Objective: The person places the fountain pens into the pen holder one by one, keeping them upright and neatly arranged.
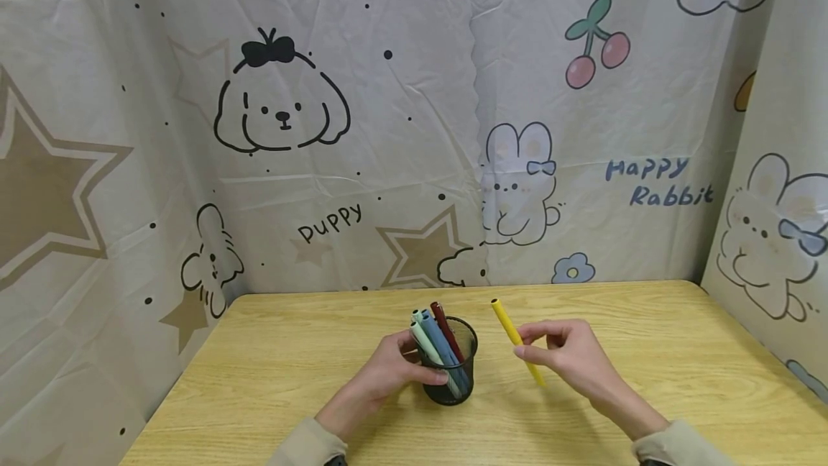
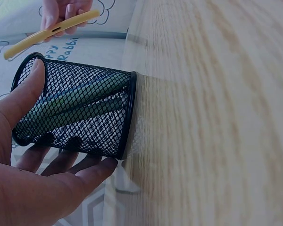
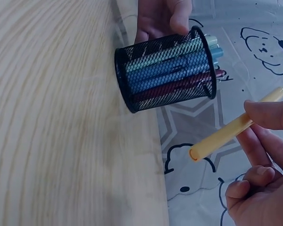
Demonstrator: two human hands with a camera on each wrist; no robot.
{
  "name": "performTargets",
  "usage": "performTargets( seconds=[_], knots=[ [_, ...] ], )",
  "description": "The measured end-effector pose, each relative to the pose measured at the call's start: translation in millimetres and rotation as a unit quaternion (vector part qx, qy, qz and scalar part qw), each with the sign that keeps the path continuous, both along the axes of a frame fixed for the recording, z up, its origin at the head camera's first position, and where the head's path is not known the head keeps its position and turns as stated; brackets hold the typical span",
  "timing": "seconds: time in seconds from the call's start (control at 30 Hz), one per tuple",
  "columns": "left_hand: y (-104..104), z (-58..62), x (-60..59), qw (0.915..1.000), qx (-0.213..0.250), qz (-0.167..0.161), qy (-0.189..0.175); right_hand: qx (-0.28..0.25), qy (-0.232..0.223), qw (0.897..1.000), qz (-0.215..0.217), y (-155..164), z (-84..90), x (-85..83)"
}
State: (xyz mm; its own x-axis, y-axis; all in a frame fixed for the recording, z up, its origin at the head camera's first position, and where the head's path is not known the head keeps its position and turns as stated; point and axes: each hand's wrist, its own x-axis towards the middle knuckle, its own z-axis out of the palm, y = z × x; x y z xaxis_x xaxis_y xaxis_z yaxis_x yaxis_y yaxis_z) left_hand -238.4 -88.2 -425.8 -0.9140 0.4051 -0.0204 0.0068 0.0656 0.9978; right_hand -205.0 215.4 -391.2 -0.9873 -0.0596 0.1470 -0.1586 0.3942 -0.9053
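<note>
My left hand (image 1: 393,367) grips a black mesh pen cup (image 1: 470,371), thumb on the near side and fingers round the far side. The cup stands upright on the table. Inside it lean several pens: pale green ones (image 1: 425,342), blue ones (image 1: 440,340) and a dark red one (image 1: 446,326). To the right of the cup, my right hand (image 1: 576,357) pinches a yellow marker (image 1: 507,325) between thumb and fingers. That marker is tilted, its upper end towards the cup, and apart from it. In the right wrist view the yellow marker (image 3: 221,136) shows its round end.
A light wood-grain table (image 1: 291,351) lies under both hands. Behind it and at both sides hangs a pale cloth (image 1: 401,142) printed with puppies, rabbits, stars and cherries. The table's back edge meets this cloth.
</note>
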Motion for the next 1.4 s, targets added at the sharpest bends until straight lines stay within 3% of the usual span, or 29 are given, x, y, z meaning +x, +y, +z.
performTargets(
  seconds=[1.4],
  knots=[
    [1,1.3,1.0,0.9998,-0.014,0.009,-0.007,-0.06,0.104,0.992,0.041,-42,39.3,-5.0]
  ],
)
